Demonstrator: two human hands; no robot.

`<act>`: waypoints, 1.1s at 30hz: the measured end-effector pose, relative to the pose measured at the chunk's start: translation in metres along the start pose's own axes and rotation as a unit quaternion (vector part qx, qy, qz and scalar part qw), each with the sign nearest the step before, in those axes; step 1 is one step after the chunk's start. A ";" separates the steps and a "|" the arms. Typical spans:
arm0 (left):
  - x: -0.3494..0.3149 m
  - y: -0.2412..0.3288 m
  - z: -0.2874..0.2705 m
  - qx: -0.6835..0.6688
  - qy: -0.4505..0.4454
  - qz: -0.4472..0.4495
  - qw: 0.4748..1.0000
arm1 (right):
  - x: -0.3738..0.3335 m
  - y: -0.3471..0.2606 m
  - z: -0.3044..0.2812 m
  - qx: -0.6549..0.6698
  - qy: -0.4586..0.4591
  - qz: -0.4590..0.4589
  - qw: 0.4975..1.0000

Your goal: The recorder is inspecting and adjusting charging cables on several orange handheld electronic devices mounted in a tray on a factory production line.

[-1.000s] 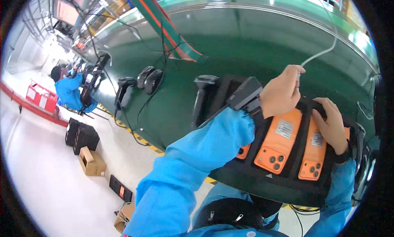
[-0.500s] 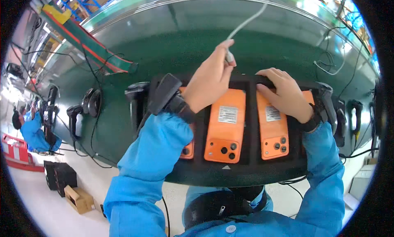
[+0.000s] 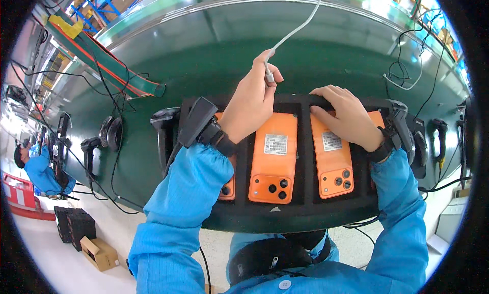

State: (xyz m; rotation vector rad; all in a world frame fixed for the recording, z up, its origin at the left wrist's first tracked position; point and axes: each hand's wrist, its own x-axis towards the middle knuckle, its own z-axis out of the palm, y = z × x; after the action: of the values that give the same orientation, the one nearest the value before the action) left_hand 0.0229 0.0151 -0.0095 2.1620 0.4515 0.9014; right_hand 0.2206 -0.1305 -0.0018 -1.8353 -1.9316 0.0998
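Orange phones lie face down in a black tray [image 3: 285,217] at the near edge of the green worktop [image 3: 204,64]. The left hand [image 3: 252,103] pinches the plug end of a white cable [image 3: 293,31] between thumb and fingers, just above the top end of the middle phone [image 3: 275,159]. The right hand [image 3: 346,115] lies with narrow, bent fingers on the top end of the right phone [image 3: 333,161], pressing it down. A third phone [image 3: 228,187] is mostly hidden under the left forearm.

I judge the cable to be light and soft; it bends easily, so it is best held at the stiff plug. The phones look rigid, smooth and a little slippery, and the camera glass is fragile; hold them by the long edges.

Each visible phone back carries a small white rectangular label, near the middle. On the floor at the left lies a brown cardboard box [image 3: 99,253], beside black boxes [image 3: 74,225].
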 end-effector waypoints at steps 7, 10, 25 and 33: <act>0.004 -0.001 0.000 -0.024 0.011 0.011 1.000 | 0.000 0.001 -0.003 -0.005 -0.010 0.011 1.000; 0.004 -0.002 0.000 -0.032 0.015 0.009 0.999 | 0.000 0.001 -0.002 -0.008 -0.003 0.002 1.000; 0.003 -0.002 0.001 -0.006 0.046 0.016 0.999 | 0.000 0.000 -0.004 -0.001 -0.009 0.004 1.000; 0.002 -0.001 -0.001 0.012 0.019 0.019 1.000 | 0.001 0.000 -0.003 0.000 -0.011 0.004 1.000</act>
State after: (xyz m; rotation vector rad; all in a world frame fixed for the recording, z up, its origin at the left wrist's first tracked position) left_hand 0.0233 0.0179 -0.0090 2.1846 0.4431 0.9640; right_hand 0.2215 -0.1307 0.0010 -1.8495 -1.9390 0.1247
